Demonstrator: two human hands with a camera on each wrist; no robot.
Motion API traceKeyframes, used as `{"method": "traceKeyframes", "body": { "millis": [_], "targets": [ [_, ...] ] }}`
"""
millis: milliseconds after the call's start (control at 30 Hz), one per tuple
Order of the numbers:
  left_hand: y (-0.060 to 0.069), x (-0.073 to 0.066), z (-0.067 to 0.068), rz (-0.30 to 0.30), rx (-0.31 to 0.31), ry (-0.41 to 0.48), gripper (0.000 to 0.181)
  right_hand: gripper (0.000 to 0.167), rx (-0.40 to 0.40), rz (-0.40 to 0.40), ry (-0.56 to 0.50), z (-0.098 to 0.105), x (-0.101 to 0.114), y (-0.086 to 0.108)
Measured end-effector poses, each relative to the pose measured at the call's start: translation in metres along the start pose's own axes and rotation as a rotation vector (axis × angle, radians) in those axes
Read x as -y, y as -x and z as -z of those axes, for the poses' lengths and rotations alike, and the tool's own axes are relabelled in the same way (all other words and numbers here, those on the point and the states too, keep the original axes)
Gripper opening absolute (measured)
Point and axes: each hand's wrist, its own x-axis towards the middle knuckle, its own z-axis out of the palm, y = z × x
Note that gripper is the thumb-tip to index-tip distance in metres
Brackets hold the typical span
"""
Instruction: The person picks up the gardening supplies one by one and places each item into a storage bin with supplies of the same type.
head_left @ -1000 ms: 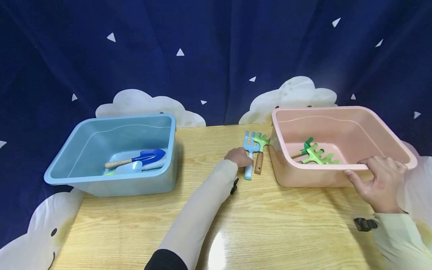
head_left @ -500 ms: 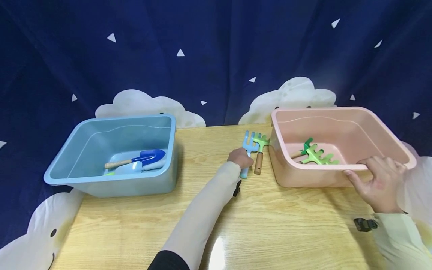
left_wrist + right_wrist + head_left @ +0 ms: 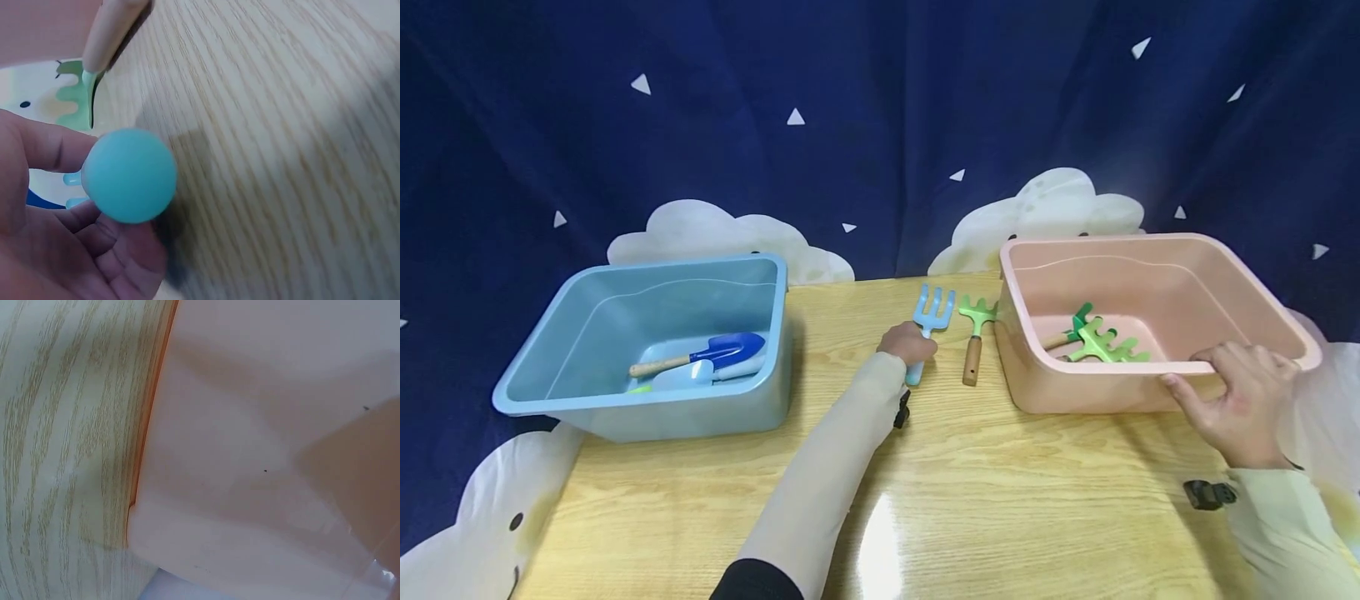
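In the head view, I'm seeing the left hand (image 3: 907,343) gripping one light-blue, four-tined fork (image 3: 934,310) by its handle, mid-table; one light-green rake with a brown wooden handle (image 3: 973,348) is lying just right of it; the right hand (image 3: 1247,408) is grasping the near rim of one pink plastic tub (image 3: 1097,392), where I'm counting two green tools (image 3: 1101,343); one blue plastic tub (image 3: 685,423), far left, is holding one dark-blue trowel (image 3: 730,350), one light-blue scoop (image 3: 685,377) and an unclear lime bit (image 3: 640,389).

In the left wrist view, fingers are curling round the handle behind its rounded end (image 3: 130,176); I'm judging it light, stiff, smooth, slightly slippery; mid-handle is seeming best.

In the right wrist view, I'm getting only tub wall and tabletop (image 3: 62,425); no fingers are showing.
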Motion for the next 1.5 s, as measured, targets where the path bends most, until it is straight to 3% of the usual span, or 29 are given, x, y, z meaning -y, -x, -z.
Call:
{"method": "traceKeyframes", "body": {
  "millis": [233, 400, 533, 667, 733, 800, 900, 1233, 1500],
  "targets": [
    [0.001, 0.003, 0.001, -0.005, 0.014, 0.011, 0.013, 0.088, -0.017, -0.001, -0.020, -0.001, 0.002, 0.000],
    [-0.003, 0.009, 0.003, -0.030, 0.052, 0.113, 0.029, 0.087, 0.010, -0.012, -0.004, 0.001, 0.002, 0.000],
    [-0.004, 0.018, 0.003, -0.061, 0.141, 0.344, 0.037, 0.087, 0.018, -0.004, 0.017, 0.002, 0.002, -0.001],
    [-0.003, 0.030, 0.005, -0.061, 0.257, 0.630, 0.010, 0.088, 0.010, 0.003, 0.012, 0.001, 0.001, -0.001],
    [-0.002, 0.035, 0.006, -0.050, 0.292, 0.698, 0.022, 0.088, 0.013, 0.004, 0.012, 0.002, 0.001, -0.001],
    [-0.001, 0.039, 0.008, -0.053, 0.317, 0.703, 0.044, 0.088, 0.016, 0.004, 0.012, 0.002, 0.001, -0.001],
    [0.000, 0.044, 0.009, -0.079, 0.349, 0.669, 0.058, 0.087, 0.024, 0.001, 0.015, 0.002, 0.001, -0.001],
    [0.001, 0.050, 0.010, -0.154, 0.426, 0.690, 0.074, 0.086, 0.022, 0.013, -0.006, 0.003, 0.003, -0.002],
    [0.003, 0.053, 0.009, -0.177, 0.434, 0.722, 0.073, 0.083, 0.034, 0.012, 0.012, 0.004, 0.002, -0.001]
  ]
}}
